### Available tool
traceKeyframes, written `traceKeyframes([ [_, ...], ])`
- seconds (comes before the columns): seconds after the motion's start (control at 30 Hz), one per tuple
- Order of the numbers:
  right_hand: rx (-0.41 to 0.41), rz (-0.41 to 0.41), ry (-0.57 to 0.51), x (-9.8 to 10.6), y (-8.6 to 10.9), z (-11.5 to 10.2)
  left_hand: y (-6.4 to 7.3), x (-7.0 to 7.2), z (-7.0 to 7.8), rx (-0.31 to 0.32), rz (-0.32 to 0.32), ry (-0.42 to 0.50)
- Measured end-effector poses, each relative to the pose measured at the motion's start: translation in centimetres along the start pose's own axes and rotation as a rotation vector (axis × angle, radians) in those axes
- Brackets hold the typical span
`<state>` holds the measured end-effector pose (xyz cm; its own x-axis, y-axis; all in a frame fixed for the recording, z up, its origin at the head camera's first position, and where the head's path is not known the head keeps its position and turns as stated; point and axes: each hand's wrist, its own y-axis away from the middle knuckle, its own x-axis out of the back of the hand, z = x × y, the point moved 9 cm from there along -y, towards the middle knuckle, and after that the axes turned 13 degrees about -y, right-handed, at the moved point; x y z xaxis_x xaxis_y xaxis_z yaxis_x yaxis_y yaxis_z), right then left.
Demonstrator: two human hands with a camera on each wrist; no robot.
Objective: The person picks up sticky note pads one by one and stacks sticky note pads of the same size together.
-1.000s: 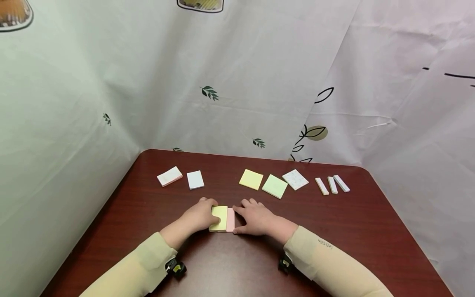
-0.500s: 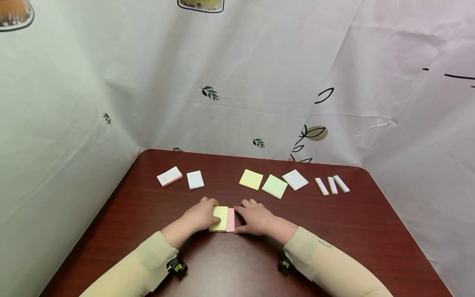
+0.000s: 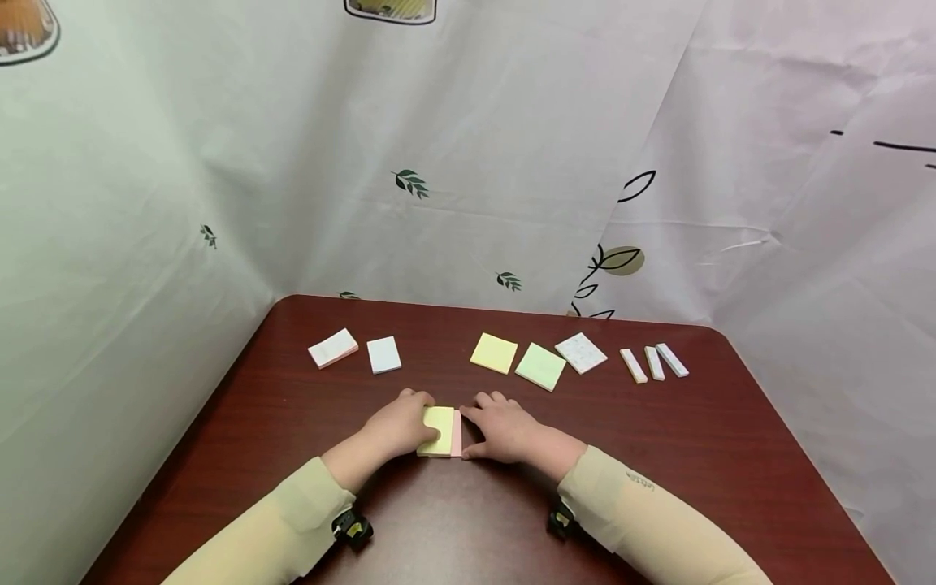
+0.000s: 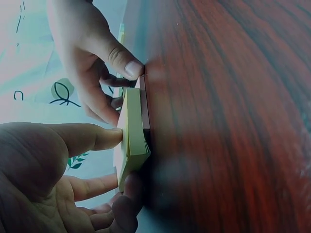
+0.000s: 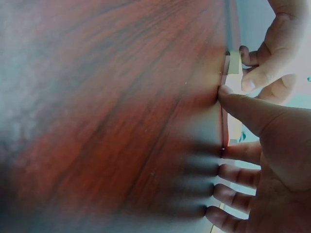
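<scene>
My left hand (image 3: 400,424) pinches a pale yellow sticky note pad (image 3: 439,429) between thumb and fingers, thumb on top. Under it lies a pink sticky note pad (image 3: 457,435), mostly covered, with a narrow strip showing along its right side. Beside that strip, my right hand (image 3: 506,428) rests on the table with fingers spread and fairly straight. Its thumb and index fingertips touch the pink pad's right edge near the two corners. In the left wrist view the yellow pad (image 4: 133,131) shows its thick side, slightly tilted, its lower end between the left fingers.
Behind the hands on the dark red table (image 3: 468,520) lie a white-and-pink pad (image 3: 333,348), a pale blue pad (image 3: 383,355), a yellow pad (image 3: 494,353), a green pad (image 3: 541,366), a patterned pad (image 3: 581,353) and narrow strips (image 3: 654,363). A white curtain (image 3: 468,162) encloses the table.
My left hand has slid the yellow pad slightly right over the pink one, so the pink strip is narrower. The right hand has stayed in nearly the same spot.
</scene>
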<state>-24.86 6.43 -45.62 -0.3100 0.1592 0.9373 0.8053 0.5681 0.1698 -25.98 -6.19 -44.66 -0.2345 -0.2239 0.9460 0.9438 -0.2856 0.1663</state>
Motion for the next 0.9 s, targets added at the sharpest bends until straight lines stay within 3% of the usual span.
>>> traceKeyframes([
  [0.9,0.009,0.075,-0.085,0.32,0.15,0.35,-0.5,-0.62,0.85,0.014,-0.006,-0.001],
])
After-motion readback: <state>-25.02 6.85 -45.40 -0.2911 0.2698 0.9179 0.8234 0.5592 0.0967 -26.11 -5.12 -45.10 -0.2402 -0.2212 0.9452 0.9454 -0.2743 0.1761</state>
